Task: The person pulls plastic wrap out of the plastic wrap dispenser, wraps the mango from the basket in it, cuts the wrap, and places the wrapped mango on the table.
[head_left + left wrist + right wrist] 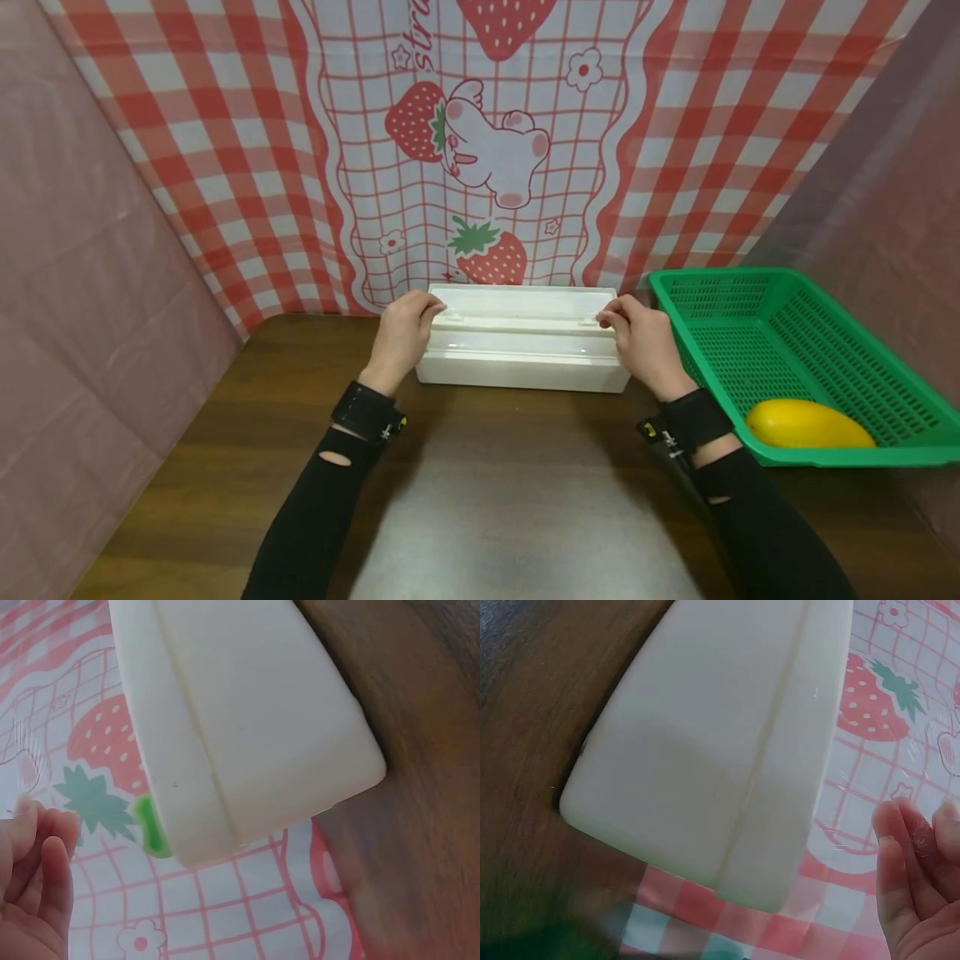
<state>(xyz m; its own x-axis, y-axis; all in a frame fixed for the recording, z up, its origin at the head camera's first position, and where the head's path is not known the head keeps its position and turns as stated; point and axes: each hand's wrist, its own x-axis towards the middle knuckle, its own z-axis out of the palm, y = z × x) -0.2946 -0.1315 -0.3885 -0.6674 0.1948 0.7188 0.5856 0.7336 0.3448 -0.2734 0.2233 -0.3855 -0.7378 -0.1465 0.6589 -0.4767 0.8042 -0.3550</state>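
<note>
In the head view, the black left sleeve point(300, 517) at 7 o'clock has an oval hole point(334, 458), the black right sleeve point(772, 525) at 4 a narrow slit point(719, 500), and the black left band point(362, 410) and right band point(697, 417) carry small yellow-marked fittings point(397, 426) toward 4 and 9.

We see white box point(523, 375), green basket point(825, 457), yellow object point(810, 424), brown table point(510, 500), black sleeves point(311, 512), red-and-white checked, strawberry-printed cloth point(247, 142).

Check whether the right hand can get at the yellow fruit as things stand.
Probably yes: the right hand is beside the open-topped green basket, and nothing covers the yellow fruit. It seems to pinch clear film, though, and would need to release that first.
</note>
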